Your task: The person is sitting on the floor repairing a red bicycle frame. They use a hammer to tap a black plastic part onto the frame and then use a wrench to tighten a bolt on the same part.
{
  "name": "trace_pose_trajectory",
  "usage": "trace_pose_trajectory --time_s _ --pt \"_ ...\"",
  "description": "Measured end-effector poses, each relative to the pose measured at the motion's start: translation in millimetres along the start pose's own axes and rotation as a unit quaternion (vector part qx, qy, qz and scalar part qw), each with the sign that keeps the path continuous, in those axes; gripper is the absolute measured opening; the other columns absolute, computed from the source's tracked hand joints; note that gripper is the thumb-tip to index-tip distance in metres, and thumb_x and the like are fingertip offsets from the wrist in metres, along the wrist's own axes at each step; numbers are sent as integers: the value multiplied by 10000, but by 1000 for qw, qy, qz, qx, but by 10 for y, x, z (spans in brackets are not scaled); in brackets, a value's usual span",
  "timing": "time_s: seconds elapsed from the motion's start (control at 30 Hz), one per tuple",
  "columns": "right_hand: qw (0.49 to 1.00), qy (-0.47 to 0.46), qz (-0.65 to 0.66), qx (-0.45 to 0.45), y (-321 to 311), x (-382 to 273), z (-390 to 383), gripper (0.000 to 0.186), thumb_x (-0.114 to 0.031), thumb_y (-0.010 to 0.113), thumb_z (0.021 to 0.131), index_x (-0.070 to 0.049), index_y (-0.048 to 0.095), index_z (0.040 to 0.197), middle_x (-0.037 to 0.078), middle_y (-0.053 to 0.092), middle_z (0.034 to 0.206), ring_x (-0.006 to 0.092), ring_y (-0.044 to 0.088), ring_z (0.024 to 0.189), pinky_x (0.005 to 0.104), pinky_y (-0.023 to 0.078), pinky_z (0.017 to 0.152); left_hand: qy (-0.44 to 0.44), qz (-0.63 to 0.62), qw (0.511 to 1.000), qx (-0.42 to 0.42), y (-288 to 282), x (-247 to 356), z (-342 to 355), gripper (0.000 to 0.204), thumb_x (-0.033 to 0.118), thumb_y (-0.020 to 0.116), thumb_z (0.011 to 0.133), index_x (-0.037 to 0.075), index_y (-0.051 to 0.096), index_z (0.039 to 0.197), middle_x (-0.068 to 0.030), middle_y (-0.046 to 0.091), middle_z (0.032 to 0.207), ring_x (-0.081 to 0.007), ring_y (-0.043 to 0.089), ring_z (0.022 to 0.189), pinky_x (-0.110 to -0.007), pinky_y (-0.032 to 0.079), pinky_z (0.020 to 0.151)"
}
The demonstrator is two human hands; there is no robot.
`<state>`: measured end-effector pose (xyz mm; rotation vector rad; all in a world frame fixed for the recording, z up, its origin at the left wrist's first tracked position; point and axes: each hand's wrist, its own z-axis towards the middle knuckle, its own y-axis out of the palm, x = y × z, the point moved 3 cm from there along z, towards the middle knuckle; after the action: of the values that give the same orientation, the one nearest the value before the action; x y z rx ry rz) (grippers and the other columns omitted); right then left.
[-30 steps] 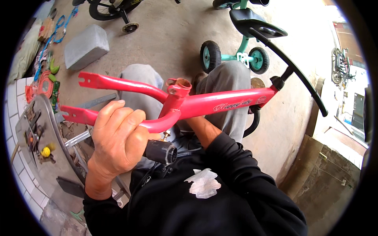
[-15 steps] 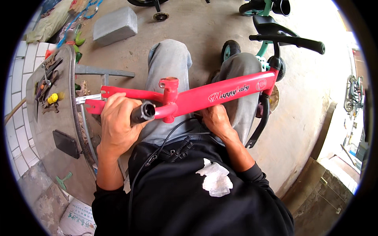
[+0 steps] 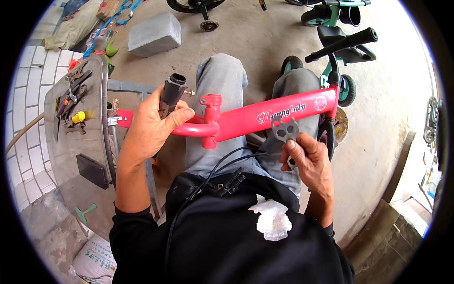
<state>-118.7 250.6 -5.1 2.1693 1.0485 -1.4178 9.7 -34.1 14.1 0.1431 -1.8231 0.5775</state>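
Note:
A pink child's bicycle frame (image 3: 265,116) lies across my knees, its black handlebar (image 3: 340,43) rising at the right. My left hand (image 3: 153,125) grips the frame's curved lower tube and also holds a black tubular part (image 3: 171,92) with a small bolt sticking out of its side. My right hand (image 3: 305,163) holds a flat grey multi-hole wrench (image 3: 285,130) up against the frame's underside, near my right knee.
A metal table (image 3: 92,137) at my left carries several hand tools (image 3: 71,97), a yellow piece (image 3: 78,116) and a dark flat pad (image 3: 92,170). A grey concrete block (image 3: 155,34) lies on the floor ahead. A teal tricycle (image 3: 340,23) stands at the upper right. A sack (image 3: 97,258) lies lower left.
My left hand has turned the black tubular part upright while staying on the frame. My right hand has come out from behind the frame with the grey wrench. The view has tilted slightly.

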Motion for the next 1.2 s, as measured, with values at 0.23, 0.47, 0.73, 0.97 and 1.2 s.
trace_pose_trajectory --time_s 0.23,0.47,0.73,0.97,1.2 --pt "857 -351 -328 186 80 -198 688 162 -130 643 879 -33 542 798 148 580 681 343 593 685 451 466 620 -87 -94 992 -23 135 -16 79 272 244 704 903 19 562 959 -40 633 772 -124 623 714 -270 511 696" --pt "864 -228 -444 68 -15 -87 818 221 -203 595 915 -41 518 786 166 600 676 367 611 706 476 461 648 -72 -91 993 -26 74 -117 91 296 312 652 936 49 518 940 -34 559 678 -121 566 604 -266 488 611" --pt "978 -171 -66 101 166 -111 759 234 -189 543 989 -14 525 836 88 660 712 173 613 571 330 471 536 -96 -269 958 5 239 -92 146 477 540 496 968 64 500 935 -23 501 604 -99 486 515 -242 433 506" --pt "966 -51 239 -80 626 -250 646 248 -215 466 1016 2 586 1029 57 631 734 120 593 581 236 421 541 -62 -364 929 13 458 -89 138 497 525 411 1004 41 519 984 -61 538 644 -121 502 540 -252 446 511" --pt "950 -56 291 -98 747 -273 572 219 -134 427 1021 -10 456 843 93 616 748 117 544 589 261 447 555 -36 -282 958 21 535 -64 84 517 529 407 1003 25 522 1016 -63 560 686 -120 528 574 -248 458 536"
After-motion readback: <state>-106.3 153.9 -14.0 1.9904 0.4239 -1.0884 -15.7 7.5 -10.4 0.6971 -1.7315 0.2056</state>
